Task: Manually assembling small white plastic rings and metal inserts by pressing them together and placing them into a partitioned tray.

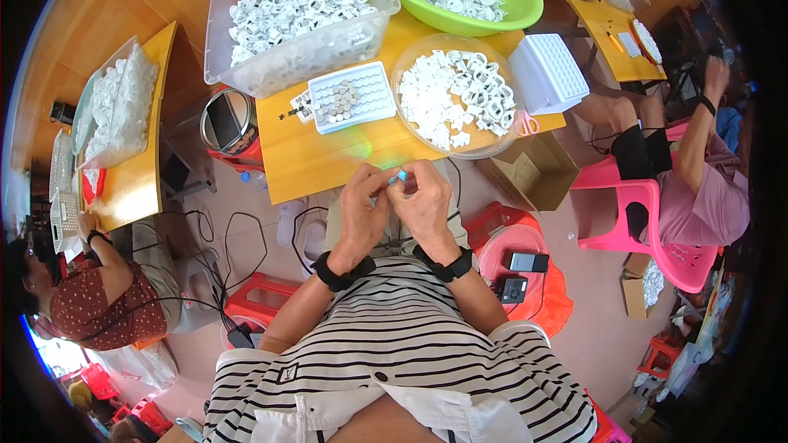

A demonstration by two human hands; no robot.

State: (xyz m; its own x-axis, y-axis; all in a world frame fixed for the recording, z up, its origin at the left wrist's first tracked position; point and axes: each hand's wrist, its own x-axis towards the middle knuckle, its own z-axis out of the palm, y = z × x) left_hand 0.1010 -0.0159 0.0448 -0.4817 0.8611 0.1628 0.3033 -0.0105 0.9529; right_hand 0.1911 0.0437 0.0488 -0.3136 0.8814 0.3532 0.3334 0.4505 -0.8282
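My left hand and my right hand meet in front of the table's near edge, fingertips pinched together. Between them shows a small light-blue and white piece, too small to name. Both hands grip it. Just beyond, on the wooden table, a round clear tray holds many small white plastic parts and white ring-shaped parts with dark openings. Left of it, a white ridged tray carries several round silvery discs.
A clear bin and a green basin, both full of white parts, stand at the back. Right are a stack of white trays, pink scissors and a cardboard box. Co-workers sit on both sides. Cables trail across the floor.
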